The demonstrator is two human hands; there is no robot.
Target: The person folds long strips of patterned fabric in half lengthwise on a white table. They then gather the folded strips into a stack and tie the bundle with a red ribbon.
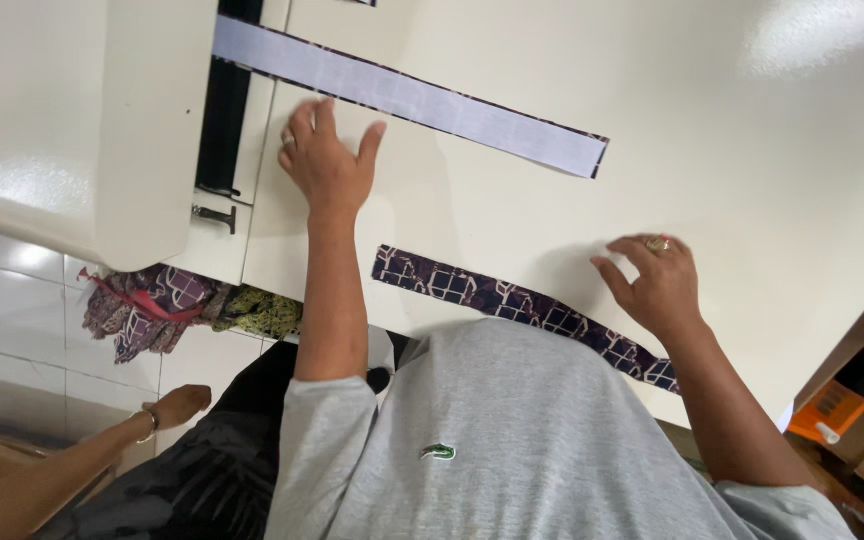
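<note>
My left hand (327, 160) lies flat on the cream table (752, 150), fingers spread. Its fingertips touch the near edge of a long white-faced fabric strip (402, 95) with a dark border. That strip runs up-left toward the black slot (222, 100) of a cream machine (82, 120). My right hand (657, 280), wearing a ring, rests with curled fingertips on the table just above a dark blue patterned fabric strip (512, 300). This second strip lies along the table's near edge by my grey shirt. Neither hand grips anything.
Another person's hand (177, 405) with a bracelet reaches in at lower left over a white tiled floor (12, 300). Crumpled patterned cloths (167, 300) lie under the machine's edge. Cardboard boxes and an orange item (832, 410) sit at lower right.
</note>
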